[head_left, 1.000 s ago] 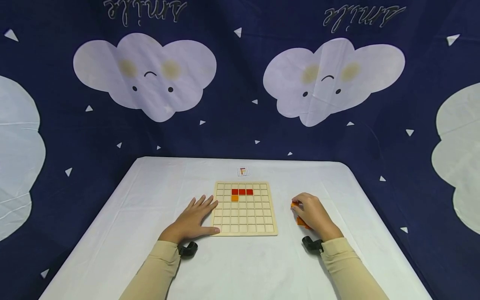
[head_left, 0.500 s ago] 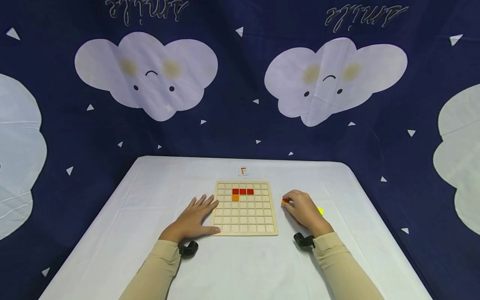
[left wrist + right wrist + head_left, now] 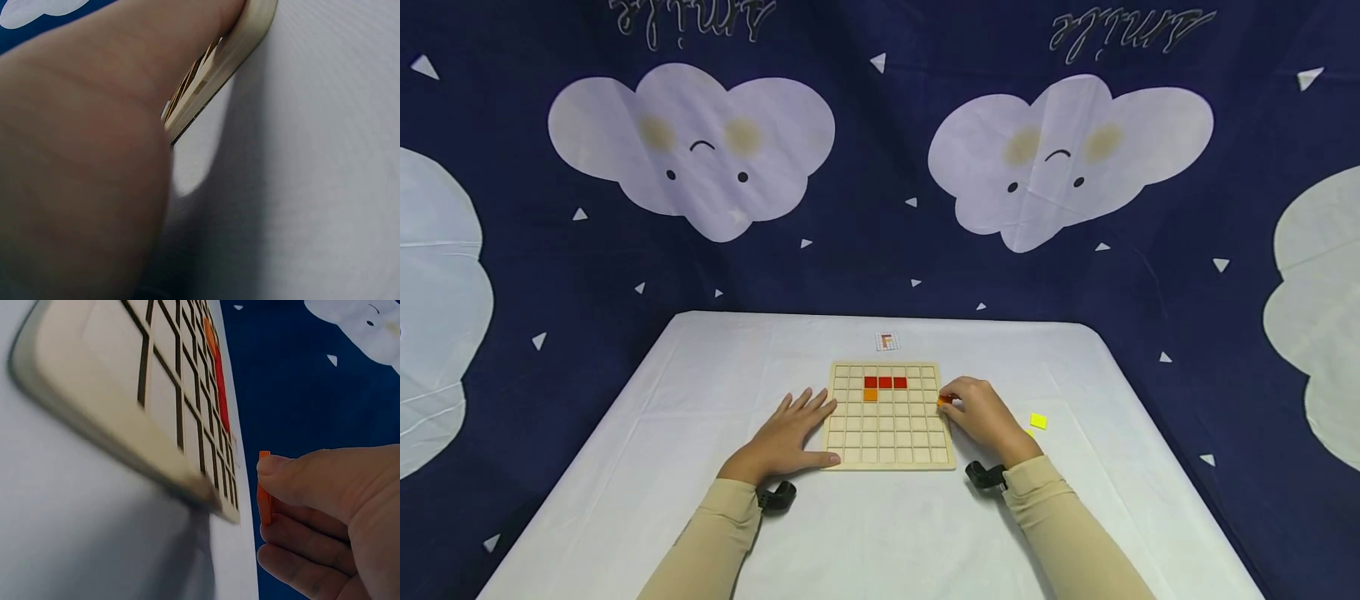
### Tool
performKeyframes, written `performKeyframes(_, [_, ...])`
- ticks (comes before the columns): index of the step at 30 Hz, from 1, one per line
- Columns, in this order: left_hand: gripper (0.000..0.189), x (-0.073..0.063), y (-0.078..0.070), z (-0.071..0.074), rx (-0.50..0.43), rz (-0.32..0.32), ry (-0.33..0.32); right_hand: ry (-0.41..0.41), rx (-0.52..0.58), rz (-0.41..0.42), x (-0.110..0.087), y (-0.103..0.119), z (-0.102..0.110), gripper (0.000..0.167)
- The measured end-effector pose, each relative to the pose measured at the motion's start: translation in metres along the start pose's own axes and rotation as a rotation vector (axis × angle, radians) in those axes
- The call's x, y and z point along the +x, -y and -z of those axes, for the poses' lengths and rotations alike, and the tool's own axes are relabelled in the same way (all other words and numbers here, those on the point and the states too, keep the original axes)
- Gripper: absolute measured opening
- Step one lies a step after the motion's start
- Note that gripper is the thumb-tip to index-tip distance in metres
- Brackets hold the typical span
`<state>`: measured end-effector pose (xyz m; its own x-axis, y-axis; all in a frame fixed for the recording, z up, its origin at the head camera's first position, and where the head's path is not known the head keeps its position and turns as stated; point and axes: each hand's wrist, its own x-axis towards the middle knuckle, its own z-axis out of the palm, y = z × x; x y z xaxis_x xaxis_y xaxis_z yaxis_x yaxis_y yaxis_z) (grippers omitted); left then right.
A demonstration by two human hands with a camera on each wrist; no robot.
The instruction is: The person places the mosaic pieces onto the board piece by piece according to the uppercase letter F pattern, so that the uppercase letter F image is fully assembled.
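A pale wooden grid board (image 3: 887, 446) lies flat on the white table. In its upper rows sit red square tiles (image 3: 885, 382) in a row, with an orange square tile (image 3: 870, 395) under the leftmost one. My left hand (image 3: 781, 440) is spread beside the board's left side, thumb and fingertips on its rim. At the board's right edge, my right hand (image 3: 987, 417) pinches another orange tile (image 3: 265, 487) between thumb and fingers. The right wrist view shows that tile on edge, raised beside the board.
Yellow square tiles (image 3: 1038, 421) lie on the table to the right, one partly hidden behind the right hand. A small printed card (image 3: 887, 341) with a coloured grid pattern lies beyond the board. A dark blue cloth (image 3: 880, 167) with clouds hangs behind the white table (image 3: 760, 350).
My right hand has moved left with the orange tile, from the loose tiles to the board's right edge. Yellow tiles have come into view behind it. The left hand has stayed put.
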<state>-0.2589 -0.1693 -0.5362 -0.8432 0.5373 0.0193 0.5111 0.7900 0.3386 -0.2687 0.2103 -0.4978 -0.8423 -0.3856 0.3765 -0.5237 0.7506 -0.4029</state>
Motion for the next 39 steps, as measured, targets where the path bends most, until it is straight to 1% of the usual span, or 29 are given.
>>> performKeyframes(7, [0.107, -0.001, 0.0, 0.001, -0.007, -0.006, -0.006, 0.046, 0.036, 0.031, 0.01, 0.014, -0.013, 0.017])
performKeyframes(13, [0.107, 0.0, 0.0, 0.001, -0.005, -0.013, -0.006, 0.078, 0.044, 0.069, 0.02, 0.024, -0.026, 0.017])
performKeyframes(18, [0.107, -0.001, -0.001, 0.002, -0.009, -0.012, 0.001, 0.111, 0.02, 0.087, 0.027, 0.033, -0.034, 0.016])
performKeyframes(22, [0.107, -0.001, -0.001, 0.002, -0.01, -0.009, 0.0, 0.119, 0.044, 0.107, 0.031, 0.041, -0.04, 0.016])
performKeyframes(26, [0.107, -0.001, 0.0, 0.003, -0.005, -0.003, 0.007, 0.145, 0.072, 0.104, 0.036, 0.047, -0.046, 0.015])
performKeyframes(29, [0.107, -0.002, 0.0, 0.003, -0.006, 0.001, 0.011, 0.158, 0.067, 0.111, 0.039, 0.052, -0.05, 0.015])
performKeyframes(33, [0.107, -0.002, 0.0, 0.003, -0.005, -0.001, 0.01, 0.155, 0.061, 0.131, 0.044, 0.057, -0.054, 0.015])
performKeyframes(39, [0.106, -0.002, 0.0, 0.003, -0.004, -0.01, 0.003, 0.178, 0.062, 0.126, 0.052, 0.063, -0.059, 0.015])
